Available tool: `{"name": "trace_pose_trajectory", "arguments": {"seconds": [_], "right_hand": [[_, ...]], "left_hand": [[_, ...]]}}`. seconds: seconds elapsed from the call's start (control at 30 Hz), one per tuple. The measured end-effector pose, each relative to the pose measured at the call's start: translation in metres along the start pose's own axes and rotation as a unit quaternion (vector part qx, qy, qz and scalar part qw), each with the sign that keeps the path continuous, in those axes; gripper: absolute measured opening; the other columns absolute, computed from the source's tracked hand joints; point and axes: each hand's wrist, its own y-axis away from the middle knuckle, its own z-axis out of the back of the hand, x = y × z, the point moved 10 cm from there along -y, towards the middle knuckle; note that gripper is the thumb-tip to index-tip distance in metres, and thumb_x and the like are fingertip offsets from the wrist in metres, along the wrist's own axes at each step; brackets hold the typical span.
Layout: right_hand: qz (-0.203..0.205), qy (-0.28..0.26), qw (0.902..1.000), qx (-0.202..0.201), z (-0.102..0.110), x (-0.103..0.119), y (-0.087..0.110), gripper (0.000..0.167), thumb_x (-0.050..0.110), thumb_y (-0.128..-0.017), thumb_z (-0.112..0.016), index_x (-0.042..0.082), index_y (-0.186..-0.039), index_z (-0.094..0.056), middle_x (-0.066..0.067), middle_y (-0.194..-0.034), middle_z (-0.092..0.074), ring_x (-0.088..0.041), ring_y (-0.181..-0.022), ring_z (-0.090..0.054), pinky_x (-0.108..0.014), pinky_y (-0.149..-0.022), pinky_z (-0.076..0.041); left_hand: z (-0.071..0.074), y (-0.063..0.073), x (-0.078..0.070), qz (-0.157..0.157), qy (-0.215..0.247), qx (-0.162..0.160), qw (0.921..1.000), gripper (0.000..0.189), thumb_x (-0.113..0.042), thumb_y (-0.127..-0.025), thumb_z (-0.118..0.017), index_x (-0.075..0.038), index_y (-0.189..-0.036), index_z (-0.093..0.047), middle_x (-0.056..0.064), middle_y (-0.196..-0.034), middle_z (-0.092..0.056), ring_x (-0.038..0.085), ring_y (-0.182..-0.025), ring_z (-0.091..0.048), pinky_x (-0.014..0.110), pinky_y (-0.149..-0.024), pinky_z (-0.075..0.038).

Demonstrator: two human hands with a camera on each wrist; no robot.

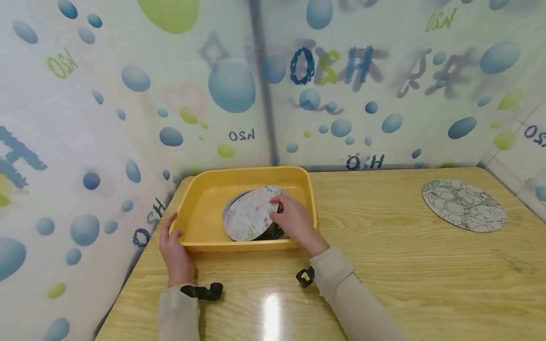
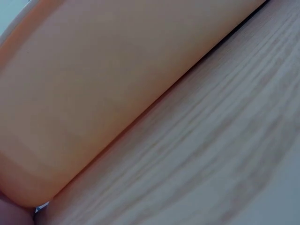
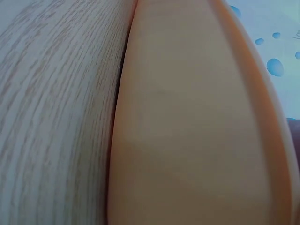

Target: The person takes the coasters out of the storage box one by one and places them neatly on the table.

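Note:
A yellow plastic tray [image 1: 200,208] stands near the back left of the wooden table. At its front left corner my left hand [image 1: 176,248] grips the rim, thumb over the inner edge and fingers outside. Inside the tray, my right hand [image 1: 294,220] pinches the right edge of a thin oval-looking disc [image 1: 249,213] with a pale floral print. That disc is tilted over other round pieces, one of them dark [image 1: 274,232], which it mostly hides. Both wrist views are filled by the tray's outer wall [image 2: 93,93] and the tabletop [image 3: 56,117].
Another disc [image 1: 465,206], printed with outlined figures, lies flat on the table [image 1: 367,208] at the right. A curtain [image 1: 281,123] with blue and green drops hangs along the back and left edges of the table. Small black devices are strapped to both wrists.

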Motion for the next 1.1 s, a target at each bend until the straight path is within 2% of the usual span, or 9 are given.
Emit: {"name": "trace_pose_trajectory", "arguments": {"seconds": [0.07,0.2,0.3,0.4,0.53,0.63,0.8,0.97,1.1], "right_hand": [[0.000,0.008,0.9998,0.017,-0.004,0.000,-0.001,0.026,0.019,-0.085,-0.055,0.012,-0.109,-0.060,0.002,-0.079,-0.051,-0.014,-0.060,-0.049,-0.025,-0.052,-0.043],[-0.002,0.035,0.9985,0.043,-0.010,-0.001,-0.001,0.029,0.020,-0.087,-0.048,0.012,-0.112,-0.061,0.000,-0.092,-0.057,-0.014,-0.053,-0.048,-0.027,-0.052,-0.042],[-0.003,0.061,0.9962,0.061,-0.014,-0.002,0.000,0.032,0.023,-0.088,-0.047,0.011,-0.115,-0.059,-0.003,-0.109,-0.057,-0.016,-0.044,-0.046,-0.028,-0.059,-0.043],[-0.007,0.082,0.9937,0.077,-0.018,-0.003,0.000,0.034,0.027,-0.089,-0.047,0.011,-0.118,-0.057,-0.004,-0.115,-0.057,-0.017,-0.045,-0.049,-0.030,-0.069,-0.044],[-0.009,0.095,0.9920,0.082,-0.020,-0.005,0.000,0.035,0.027,-0.089,-0.049,0.012,-0.119,-0.057,-0.003,-0.115,-0.057,-0.014,-0.071,-0.054,-0.031,-0.078,-0.044],[-0.012,0.075,0.9933,0.087,-0.021,-0.006,0.000,0.035,0.021,-0.090,-0.047,0.011,-0.123,-0.053,-0.005,-0.122,-0.052,-0.014,-0.071,-0.058,-0.030,-0.069,-0.048],[-0.024,-0.010,0.9963,0.082,-0.019,-0.007,-0.001,0.039,0.008,-0.091,-0.041,0.010,-0.130,-0.046,-0.007,-0.131,-0.044,-0.016,-0.056,-0.060,-0.028,-0.043,-0.047],[-0.027,-0.056,0.9958,0.066,-0.014,-0.008,0.000,0.041,0.006,-0.090,-0.040,0.012,-0.130,-0.047,-0.005,-0.134,-0.039,-0.022,-0.060,-0.061,-0.031,-0.043,-0.048],[-0.043,-0.101,0.9923,0.057,-0.012,-0.010,0.000,0.038,0.008,-0.091,-0.038,0.015,-0.125,-0.053,-0.003,-0.128,-0.044,-0.026,-0.063,-0.060,-0.036,-0.043,-0.050]], "left_hand": [[0.002,-0.003,0.002,-0.001,-0.001,-0.002,1.0000,0.048,-0.001,-0.085,-0.028,-0.016,-0.126,-0.049,-0.004,-0.135,-0.033,0.019,-0.119,-0.036,0.034,-0.100,-0.031],[0.004,-0.007,0.004,-0.004,-0.004,-0.002,1.0000,0.048,-0.002,-0.085,-0.028,-0.017,-0.126,-0.050,-0.005,-0.135,-0.033,0.019,-0.118,-0.037,0.034,-0.100,-0.031],[0.005,-0.007,0.005,-0.004,-0.004,-0.005,1.0000,0.047,-0.002,-0.085,-0.029,-0.017,-0.125,-0.050,-0.005,-0.135,-0.034,0.019,-0.117,-0.038,0.034,-0.099,-0.032],[0.005,-0.007,0.005,-0.004,-0.010,-0.007,0.9999,0.047,-0.003,-0.085,-0.029,-0.018,-0.125,-0.051,-0.005,-0.135,-0.034,0.018,-0.117,-0.038,0.033,-0.099,-0.032],[0.005,-0.007,0.005,-0.003,-0.019,-0.009,0.9998,0.047,-0.003,-0.085,-0.029,-0.018,-0.125,-0.050,-0.005,-0.135,-0.033,0.017,-0.118,-0.037,0.033,-0.099,-0.032],[0.005,-0.006,0.005,-0.002,-0.014,-0.008,0.9999,0.047,-0.003,-0.085,-0.029,-0.017,-0.125,-0.050,-0.005,-0.135,-0.033,0.018,-0.118,-0.037,0.032,-0.099,-0.032],[0.003,-0.006,0.004,-0.006,-0.007,-0.007,0.9999,0.048,-0.002,-0.085,-0.029,-0.017,-0.125,-0.050,-0.004,-0.134,-0.034,0.020,-0.117,-0.038,0.034,-0.099,-0.033],[0.003,-0.006,0.004,-0.007,0.001,-0.006,1.0000,0.048,-0.002,-0.084,-0.029,-0.017,-0.124,-0.051,-0.004,-0.134,-0.034,0.021,-0.116,-0.039,0.034,-0.098,-0.033],[0.003,-0.007,0.005,-0.006,0.007,-0.004,1.0000,0.048,-0.002,-0.084,-0.029,-0.016,-0.124,-0.051,-0.004,-0.133,-0.034,0.022,-0.116,-0.039,0.034,-0.098,-0.033]]}}
